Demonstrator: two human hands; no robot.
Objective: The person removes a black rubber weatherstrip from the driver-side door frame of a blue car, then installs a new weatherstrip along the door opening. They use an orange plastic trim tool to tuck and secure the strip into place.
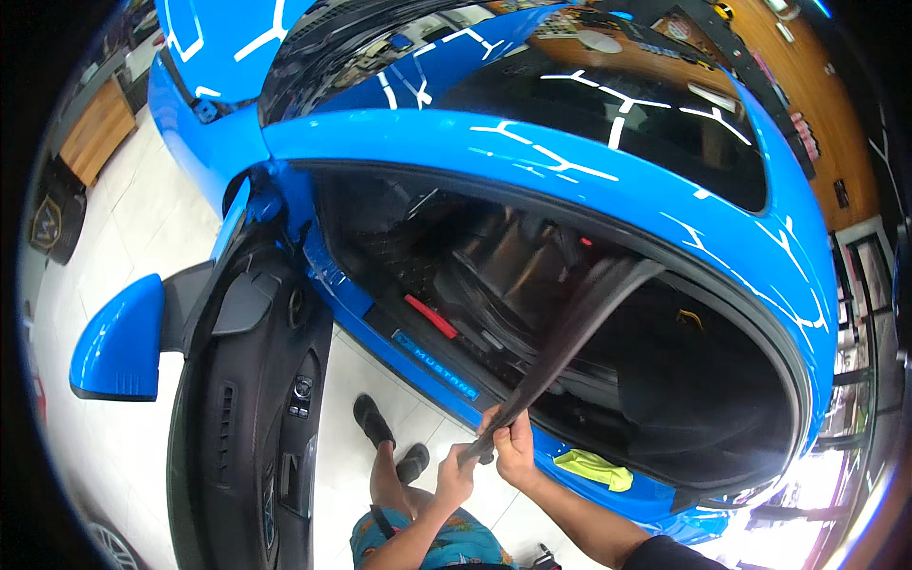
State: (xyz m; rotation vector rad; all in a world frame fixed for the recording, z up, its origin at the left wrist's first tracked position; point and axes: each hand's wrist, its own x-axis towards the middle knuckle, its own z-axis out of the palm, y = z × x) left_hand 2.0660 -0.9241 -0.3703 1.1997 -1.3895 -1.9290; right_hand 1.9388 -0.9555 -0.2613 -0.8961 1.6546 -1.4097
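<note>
Gripping the lower end of a dark rubber strip (570, 332) with both hands: left hand (456, 475) closed around it lower down, right hand (513, 446) pinching it just above. Stretching taut up across the open doorway toward the blue car (608, 180) roof. Lying just beside on the sill (446, 370): a yellow cloth (594, 468). Standing wide open to the left: the door (247, 418), mirror (119, 342) jutting out over the white tiled floor (123, 237).

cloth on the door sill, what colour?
Yellow-green cloth, lying on the blue sill right of the hands; head view.
</note>
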